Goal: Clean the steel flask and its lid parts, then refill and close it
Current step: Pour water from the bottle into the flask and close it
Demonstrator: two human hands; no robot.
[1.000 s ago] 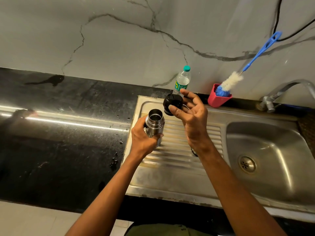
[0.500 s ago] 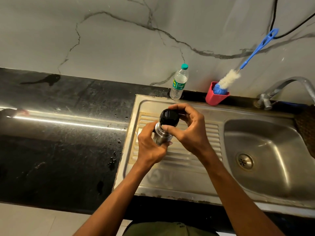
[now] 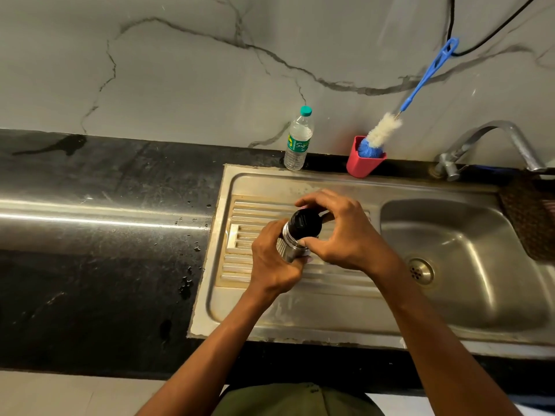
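The steel flask (image 3: 292, 249) is shown held above the ribbed drainboard (image 3: 255, 205) of the sink unit, tilted with its mouth toward the wall. It is gripped round the body by the left hand (image 3: 271, 259), whose fingers are curled about the lower barrel. The black lid (image 3: 304, 222) is seated on the flask mouth and is pinched between the thumb and fingers of the right hand (image 3: 339, 235), which arches over it. Both hands are thus clamped, one on each part, and lie close together.

The step in hand is judged to be the screwing-on of the lid. Whether the threads are engaged cannot be told, since the joint is hidden by the fingers. Several failures may be anticipated. Because the flask is tilted and held free of the drainboard, the lid could be started askew and cross-threaded; a crooked seat would be expected to leak later. If the flask has been filled, which cannot be seen, liquid could be spilled through a loose joint. Water droplets are visible on the black tabletop (image 3: 105, 235), so wet steel is likely, and the barrel could slip in the left hand under the twisting force.

A water bottle (image 3: 298, 139) and a red cup (image 3: 363, 163) holding a bottle brush (image 3: 387, 127) stand by the wall, well apart from the hands.
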